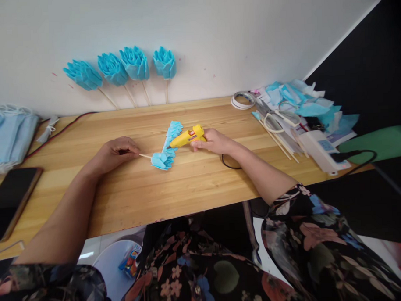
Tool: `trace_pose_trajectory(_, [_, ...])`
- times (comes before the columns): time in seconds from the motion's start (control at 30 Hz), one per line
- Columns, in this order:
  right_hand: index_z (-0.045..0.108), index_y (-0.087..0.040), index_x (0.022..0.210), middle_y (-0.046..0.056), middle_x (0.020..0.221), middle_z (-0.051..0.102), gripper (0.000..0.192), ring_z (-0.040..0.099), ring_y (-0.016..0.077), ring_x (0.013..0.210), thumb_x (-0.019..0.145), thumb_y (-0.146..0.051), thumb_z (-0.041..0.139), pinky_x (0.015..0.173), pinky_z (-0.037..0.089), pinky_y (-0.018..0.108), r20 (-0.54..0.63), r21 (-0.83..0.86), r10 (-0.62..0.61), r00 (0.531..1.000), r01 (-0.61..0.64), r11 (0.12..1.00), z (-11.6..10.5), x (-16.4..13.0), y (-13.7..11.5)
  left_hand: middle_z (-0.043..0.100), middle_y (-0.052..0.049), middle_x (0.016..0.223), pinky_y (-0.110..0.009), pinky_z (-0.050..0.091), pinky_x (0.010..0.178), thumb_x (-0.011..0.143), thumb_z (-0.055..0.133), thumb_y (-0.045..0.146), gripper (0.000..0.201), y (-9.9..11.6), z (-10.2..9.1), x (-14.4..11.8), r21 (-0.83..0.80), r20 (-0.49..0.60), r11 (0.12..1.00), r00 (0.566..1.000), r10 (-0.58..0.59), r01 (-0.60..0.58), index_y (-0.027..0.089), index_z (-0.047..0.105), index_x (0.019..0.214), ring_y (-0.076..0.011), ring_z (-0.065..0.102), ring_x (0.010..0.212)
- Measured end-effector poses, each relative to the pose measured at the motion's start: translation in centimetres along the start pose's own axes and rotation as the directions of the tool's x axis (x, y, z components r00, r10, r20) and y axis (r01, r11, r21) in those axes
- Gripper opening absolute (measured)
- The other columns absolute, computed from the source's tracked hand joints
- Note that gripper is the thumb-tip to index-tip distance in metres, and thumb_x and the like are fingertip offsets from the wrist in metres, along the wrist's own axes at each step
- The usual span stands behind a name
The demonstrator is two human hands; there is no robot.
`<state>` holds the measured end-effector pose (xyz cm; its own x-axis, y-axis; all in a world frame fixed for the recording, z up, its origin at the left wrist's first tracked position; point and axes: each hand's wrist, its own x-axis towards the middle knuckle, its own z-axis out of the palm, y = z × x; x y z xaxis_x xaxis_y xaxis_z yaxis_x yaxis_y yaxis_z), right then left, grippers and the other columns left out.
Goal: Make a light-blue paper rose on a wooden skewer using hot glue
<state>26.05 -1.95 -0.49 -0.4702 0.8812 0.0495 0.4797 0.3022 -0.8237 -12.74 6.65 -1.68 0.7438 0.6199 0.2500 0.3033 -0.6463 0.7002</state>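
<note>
Bare forearms, short dark sleeves [308,225] with floral print, matching patterned lap

A half-made blue paper flower [164,157] on a thin wooden stick [144,156] lies flat mid-table, a pleated blue strip [172,130] fanning upward, beside a yellow glue gun [186,137] whose nozzle touches it.

Your right hand [210,142] grips a yellow glue gun [186,137] with a red trigger. At its nine o'clock lies a light blue paper flower [166,154] on a pale wooden stick [144,156]. At twelve o'clock, four blue flowers [125,66] lean on a white wall [216,36]. The table [188,186] is honey-toned wood; your sleeves are black with orange, blue and green florals.
</note>
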Motion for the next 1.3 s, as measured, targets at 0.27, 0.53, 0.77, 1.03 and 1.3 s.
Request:
trace_pose_trajectory(0.27, [0.065, -0.019, 0.076, 0.002, 0.077, 0.067, 0.049, 0.054, 0.0143, 0.069, 0.093, -0.065, 0.06, 0.071, 0.037, 0.032, 0.007, -0.034, 0.052, 0.999, -0.052, 0.998, 0.14, 0.07, 0.02, 0.079, -0.006, 0.089, -0.031, 0.059, 0.08, 0.091, 0.081, 0.045, 0.022, 0.08, 0.12, 0.1, -0.042, -0.017, 0.999, 1.0, -0.004, 0.004, 0.024, 0.081, 0.083, -0.0199, 0.072, 0.083])
trace_pose_trajectory(0.53, [0.063, -0.02, 0.075, 0.001, 0.075, 0.065, 0.047, 0.052, 0.013, 0.068, 0.096, -0.062, 0.06, 0.071, 0.037, 0.032, 0.002, -0.017, 0.016, 1.0, -0.016, 1.0, -0.31, -0.15, -0.26, 0.079, -0.007, 0.093, -0.033, 0.06, 0.084, 0.092, 0.077, 0.05, 0.027, 0.27, -0.12, 0.1, 0.006, 0.029, 0.997, 0.997, -0.071, 0.071, 0.024, 0.081, 0.084, -0.022, 0.072, 0.088])
trace_pose_trajectory(0.77, [0.062, -0.02, 0.074, 0.0, 0.073, 0.063, 0.049, 0.049, 0.0129, 0.066, 0.096, -0.064, 0.06, 0.07, 0.037, 0.032, 0.003, -0.039, 0.014, 1.0, -0.014, 0.999, -0.74, -0.31, -0.26, 0.079, -0.007, 0.093, -0.033, 0.06, 0.086, 0.094, 0.075, 0.051, 0.029, 0.51, -0.11, 0.11, 0.03, 0.038, 0.997, 0.997, -0.067, 0.065, 0.024, 0.08, 0.084, -0.0215, 0.073, 0.088])
trace_pose_trajectory(1.03, [0.067, -0.019, 0.076, 0.001, 0.073, 0.064, 0.054, 0.05, 0.013, 0.068, 0.094, -0.069, 0.059, 0.07, 0.038, 0.032, -0.022, 0.024, -0.016, 1.0, 0.017, 1.0, -0.78, -0.35, -0.33, 0.079, -0.007, 0.092, -0.034, 0.06, 0.084, 0.094, 0.075, 0.053, 0.032, 0.68, -0.15, 0.17, 0.03, 0.041, 0.997, 0.997, -0.066, 0.065, 0.023, 0.079, 0.084, -0.0218, 0.072, 0.088])
trace_pose_trajectory(1.3, [0.067, -0.019, 0.076, 0.002, 0.076, 0.066, 0.05, 0.053, 0.0141, 0.07, 0.092, -0.066, 0.061, 0.072, 0.038, 0.032, -0.017, -0.014, 0.016, 1.0, -0.016, 1.0, 0.0, -0.1, -0.45, 0.079, -0.007, 0.093, -0.032, 0.059, 0.085, 0.092, 0.078, 0.048, 0.027, 0.74, -0.21, 0.12, 0.002, 0.038, 0.997, 0.996, -0.08, 0.08, 0.023, 0.079, 0.082, -0.0208, 0.071, 0.087])
